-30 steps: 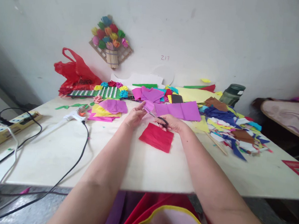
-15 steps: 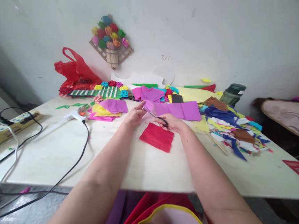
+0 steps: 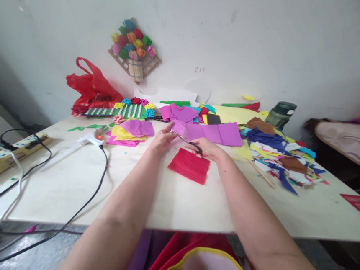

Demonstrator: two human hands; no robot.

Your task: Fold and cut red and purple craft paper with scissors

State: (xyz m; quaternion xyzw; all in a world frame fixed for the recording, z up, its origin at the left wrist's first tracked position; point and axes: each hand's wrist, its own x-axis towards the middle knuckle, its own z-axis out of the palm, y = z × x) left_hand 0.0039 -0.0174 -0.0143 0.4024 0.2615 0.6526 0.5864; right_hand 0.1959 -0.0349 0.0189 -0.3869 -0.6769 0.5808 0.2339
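Purple paper [image 3: 178, 127]: pinched in left hand [image 3: 163, 139], at 11 o'clock from red sheet [image 3: 189, 166] | right hand [image 3: 207, 148]: grasping black-handled scissors [image 3: 195, 145], aimed toward 10 o'clock, reaching that paper; whether parted, too small to tell | paper scrap pile [image 3: 293, 163]: lying at 3 o'clock from red sheet

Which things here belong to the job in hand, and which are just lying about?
In use:
scissors in the right hand
purple paper in the left hand

Lying about, it seems:
red sheet
white corded tool
red bag
paper scraps
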